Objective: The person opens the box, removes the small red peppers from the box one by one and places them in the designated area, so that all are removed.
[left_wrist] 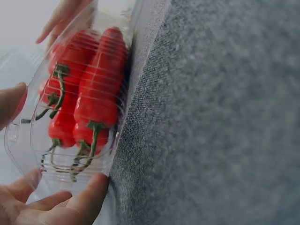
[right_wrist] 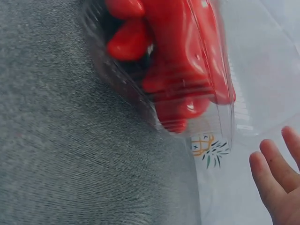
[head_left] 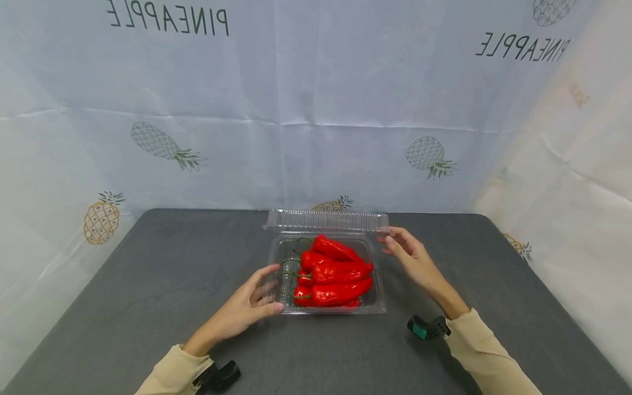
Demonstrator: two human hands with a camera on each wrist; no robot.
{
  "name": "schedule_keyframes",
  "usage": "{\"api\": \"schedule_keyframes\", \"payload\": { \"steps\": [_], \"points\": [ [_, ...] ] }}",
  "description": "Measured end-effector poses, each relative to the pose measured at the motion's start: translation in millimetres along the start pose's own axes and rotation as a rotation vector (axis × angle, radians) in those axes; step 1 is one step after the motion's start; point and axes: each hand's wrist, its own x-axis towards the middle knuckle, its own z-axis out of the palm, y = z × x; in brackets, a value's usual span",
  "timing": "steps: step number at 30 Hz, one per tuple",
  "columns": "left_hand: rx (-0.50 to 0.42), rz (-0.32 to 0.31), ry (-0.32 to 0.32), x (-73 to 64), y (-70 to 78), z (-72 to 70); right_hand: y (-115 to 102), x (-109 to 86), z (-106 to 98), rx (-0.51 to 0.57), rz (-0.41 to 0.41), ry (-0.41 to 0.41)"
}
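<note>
Wears cream cloth sleeves [head_left: 489, 351] and smooth black wrist devices [head_left: 428, 328], marked on the right one with a green rectangle. Works over a matt dark-grey bench [head_left: 336, 362], finely grained like woven cloth and rounded at both far corners. Spreads the left hand [head_left: 249, 304] at the left end of a shallow, rectangular, clear plastic container [head_left: 326, 312], with thumb and fingers well apart and fingertips touching the wall rather than wrapped round it. Places the container about midway between the bench's left and right edges, nearer the far edge. Shows ridges moulded into its walls and a thin rim. Can see inside it several glossy, tapering red peppers [head_left: 340, 271], heaped lengthwise, with blunt tips toward the bench's right edge and thin, curling green stems toward the left. Holds the right hand [head_left: 412, 258] open, with fingers loosely parted, just beside the right end of a clear, ribbed plastic lid [head_left: 326, 221], raised along the container's far side; cannot tell whether touching it. Beyond the bench's far edge, comes to creased, pale cloth [head_left: 316, 82], printed with grey-green outlined pineapples [head_left: 153, 140] and orange-yellow ones [head_left: 101, 222]. Can read "PINEAPPLE" twice there, in thin dark capitals, mirrored.
</note>
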Motion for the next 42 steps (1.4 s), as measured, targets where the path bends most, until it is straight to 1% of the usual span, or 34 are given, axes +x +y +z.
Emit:
{"api": "schedule_keyframes", "payload": {
  "steps": [5,8,13,17,21,26,32,36,42],
  "points": [
    [0.052,-0.021,0.001,-3.5,2.4,5.6,1,3.6,-1,0.028,-0.033,-0.005],
    [0.085,-0.050,0.024,-2.7,2.5,10.6,2,6.0,-2,0.038,-0.024,-0.010],
    [0.089,-0.087,0.067,-2.2,3.1,15.2,4,10.2,-2,0.030,0.002,-0.026],
    [0.089,-0.088,0.074,-3.7,3.9,16.7,5,12.9,0,0.022,0.025,-0.036],
    [0.084,-0.085,0.075,-6.1,5.5,17.9,7,16.5,2,0.043,0.035,-0.053],
    [0.096,-0.060,0.077,-8.3,6.3,19.3,11,21.0,4,0.070,0.048,-0.069],
    [0.102,-0.082,0.100,-9.3,6.5,21.6,14,24.4,6,0.085,0.070,-0.081],
    [0.118,-0.080,0.105,-10.5,6.7,22.9,15,24.8,6,0.087,0.082,-0.096],
    [0.129,-0.087,0.106,-12.5,6.6,24.6,15,22.0,7,0.056,0.106,-0.103]
  ]
}}
